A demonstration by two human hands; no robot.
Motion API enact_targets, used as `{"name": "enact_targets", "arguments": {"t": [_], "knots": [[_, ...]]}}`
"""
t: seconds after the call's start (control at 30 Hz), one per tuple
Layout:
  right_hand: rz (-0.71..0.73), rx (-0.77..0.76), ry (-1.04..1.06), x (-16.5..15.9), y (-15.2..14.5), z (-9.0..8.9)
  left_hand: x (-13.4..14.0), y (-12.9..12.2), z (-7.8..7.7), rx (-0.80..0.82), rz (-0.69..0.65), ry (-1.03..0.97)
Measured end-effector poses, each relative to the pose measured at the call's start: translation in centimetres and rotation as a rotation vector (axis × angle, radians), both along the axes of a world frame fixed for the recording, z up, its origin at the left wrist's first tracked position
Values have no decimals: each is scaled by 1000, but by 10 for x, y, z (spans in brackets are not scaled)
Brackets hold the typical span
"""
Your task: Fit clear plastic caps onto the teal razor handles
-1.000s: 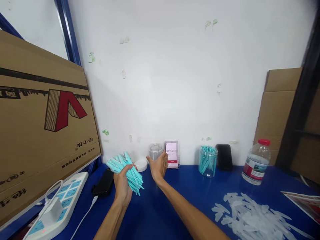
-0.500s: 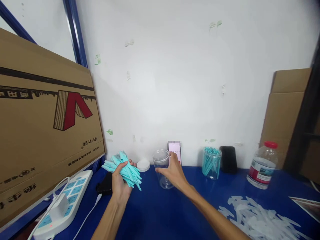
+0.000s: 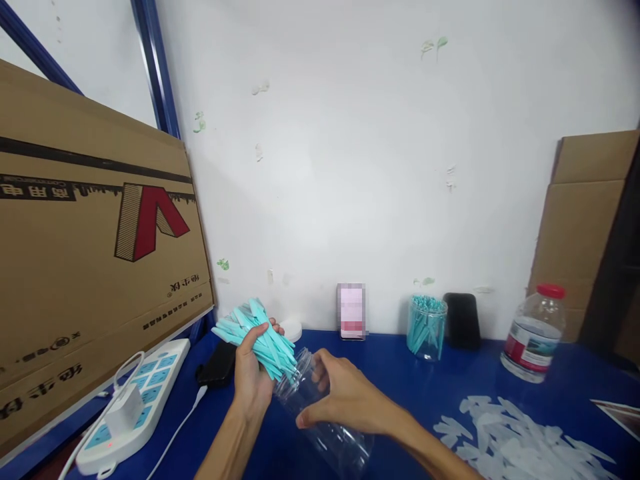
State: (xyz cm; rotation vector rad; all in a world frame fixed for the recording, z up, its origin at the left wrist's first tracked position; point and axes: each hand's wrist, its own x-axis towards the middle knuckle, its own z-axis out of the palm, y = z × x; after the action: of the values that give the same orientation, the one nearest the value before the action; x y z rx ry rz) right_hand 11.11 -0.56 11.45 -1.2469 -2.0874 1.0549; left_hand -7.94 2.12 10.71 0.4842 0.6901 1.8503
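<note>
Turquoise sticks (image 3: pixel 250 332) clenched in left grip (image 3: pixel 254 373), lower tips at tilted jar's (image 3: pixel 333 443) mouth; jar clasped in widely curved right grip (image 3: pixel 350 395); room on table (image 3: pixel 383 367) beyond, back to wall (image 3: pixel 350 167).

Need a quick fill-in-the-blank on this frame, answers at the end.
The clear jar is gripped by the ____.
The bundle of turquoise sticks is in the ____.
The bottle has a ____ cap.
The pile of white pieces lies on a ____ table.
Missing words: right hand, left hand, red, blue.
</note>
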Motion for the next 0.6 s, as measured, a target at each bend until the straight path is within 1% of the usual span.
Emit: {"name": "enact_targets", "arguments": {"t": [0.23, 0.4, 0.6], "knots": [[59, -36, 80, 3, 8, -4, 4, -3, -4, 14, 57, 123], [122, -106, 102, 5, 10, 1, 6, -5, -3, 25, 93, 183], [153, -153, 134, 5, 12, 5, 11, -8, -5, 35, 154, 263]]}}
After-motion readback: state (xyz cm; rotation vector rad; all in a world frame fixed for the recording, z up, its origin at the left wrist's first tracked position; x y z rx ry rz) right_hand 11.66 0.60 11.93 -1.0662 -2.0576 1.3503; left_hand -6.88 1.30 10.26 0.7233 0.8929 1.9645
